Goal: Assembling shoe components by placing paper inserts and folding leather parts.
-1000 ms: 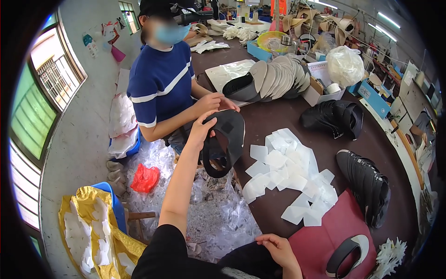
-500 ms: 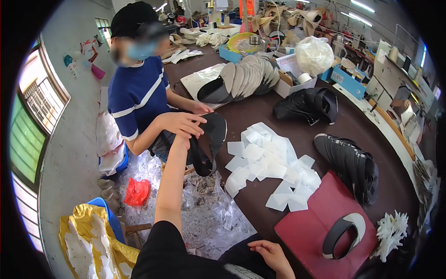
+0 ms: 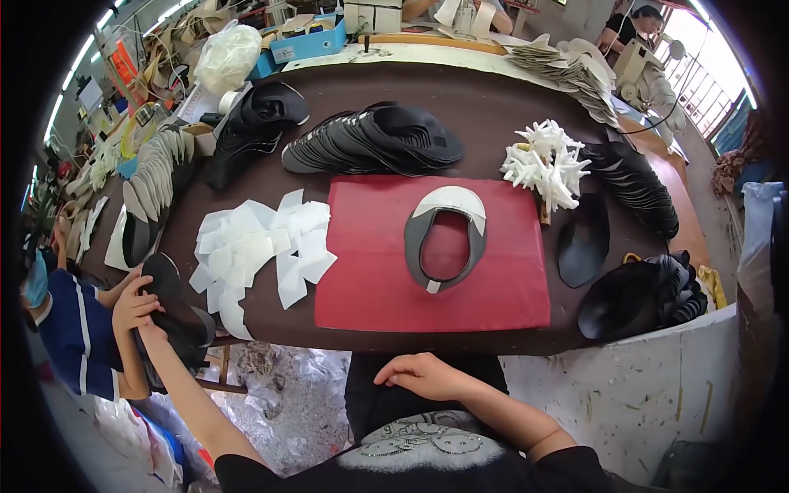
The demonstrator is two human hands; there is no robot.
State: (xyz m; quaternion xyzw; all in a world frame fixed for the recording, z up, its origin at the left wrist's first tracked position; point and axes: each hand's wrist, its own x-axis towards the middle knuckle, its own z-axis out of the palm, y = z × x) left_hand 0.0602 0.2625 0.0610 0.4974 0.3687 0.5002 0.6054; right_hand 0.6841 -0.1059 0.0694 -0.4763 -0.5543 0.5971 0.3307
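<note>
Head view, quick status check. Left hand [image 3: 154, 329] stretched way out past the counter's [image 3: 493, 90] near left corner, up against a black shoe piece [image 3: 177, 308] hanging just off that corner. Can't tell if gripping or already letting go, with the fingers buried under a co-worker's hand [image 3: 136, 302] in a blue striped sleeve, also on the same piece. Right hand [image 3: 423, 374] empty, loosely curled, parked in the lap just below the near edge.

Looks like mid-handover to me: black piece off the counter but not clearly passed across yet, so call that step half done.

Plenty left, judging by what's lying around:
- red mat [image 3: 370, 279] at the middle of the near edge, with one grey-and-white collar piece [image 3: 444, 238] lying flat on it, untouched by either hand
- white cut pieces [image 3: 255, 251] scattered just left of the mat, overlapping its left edge
- long fanned row of black soles [image 3: 374, 135] behind the mat, toward the far edge
- white branching plastic bits [image 3: 546, 160] at the mat's far right corner
- more black stacks [image 3: 641, 296] heaped at the near right corner

No finished pile visible anywhere near, so guessing early-to-middle overall.
</note>
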